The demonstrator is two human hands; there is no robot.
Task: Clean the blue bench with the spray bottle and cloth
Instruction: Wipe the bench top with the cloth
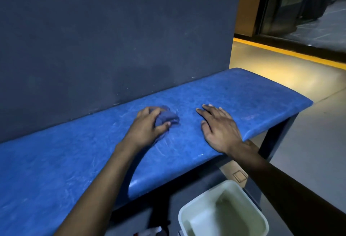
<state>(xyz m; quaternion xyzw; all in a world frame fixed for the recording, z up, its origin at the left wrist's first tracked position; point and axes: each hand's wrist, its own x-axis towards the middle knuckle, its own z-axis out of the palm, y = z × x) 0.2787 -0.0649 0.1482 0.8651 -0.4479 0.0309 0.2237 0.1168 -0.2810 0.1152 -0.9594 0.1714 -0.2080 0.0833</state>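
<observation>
The blue bench (252,97) runs along a dark wall, and its seat shows pale wipe streaks. My left hand (148,125) presses a crumpled blue cloth (169,116) onto the seat near the middle. My right hand (219,127) lies flat on the seat to the right of the cloth, fingers spread, holding nothing. A white and red object (149,231) on the floor at the bottom edge may be the spray bottle; only a small part of it shows.
A pale square bin (222,211) stands on the floor under the bench's front edge, below my right arm. The dark wall (112,39) backs the bench. Beyond the bench's right end lies grey floor with a yellow kerb (288,53).
</observation>
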